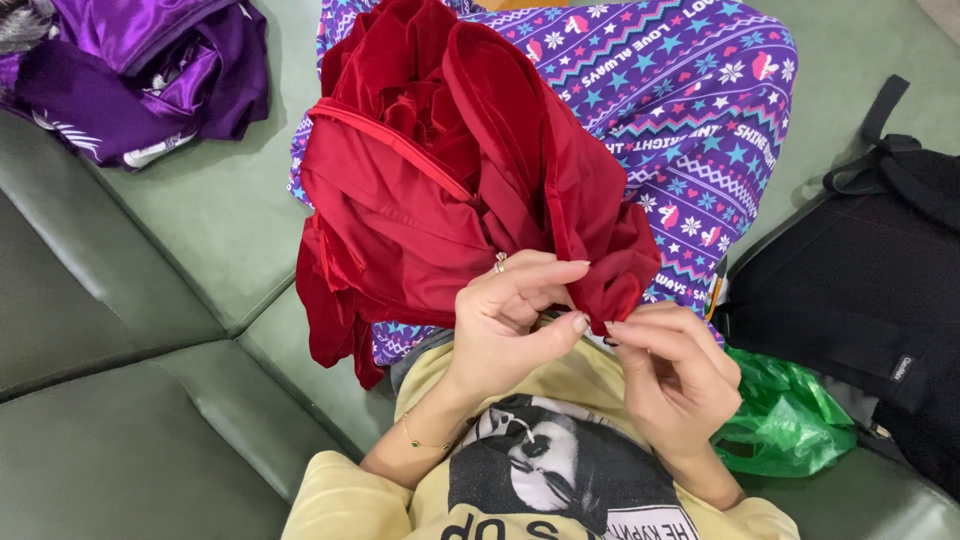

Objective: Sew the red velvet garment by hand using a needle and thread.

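A dark red satin and velvet garment (440,180) lies bunched on my lap, over purple patterned trousers (690,110). My left hand (515,310), with a ring and a thin bracelet, pinches the lower edge of the red cloth between thumb and fingers. My right hand (675,370) is just to its right, fingertips closed on the same red edge near a fold (610,295). Both hands meet in front of my yellow printed shirt (540,470).
I sit on a green leather couch (150,400). A pile of purple satin cloth (140,70) lies at the upper left. A black backpack (870,280) rests at the right, with a green plastic bag (790,420) beside it.
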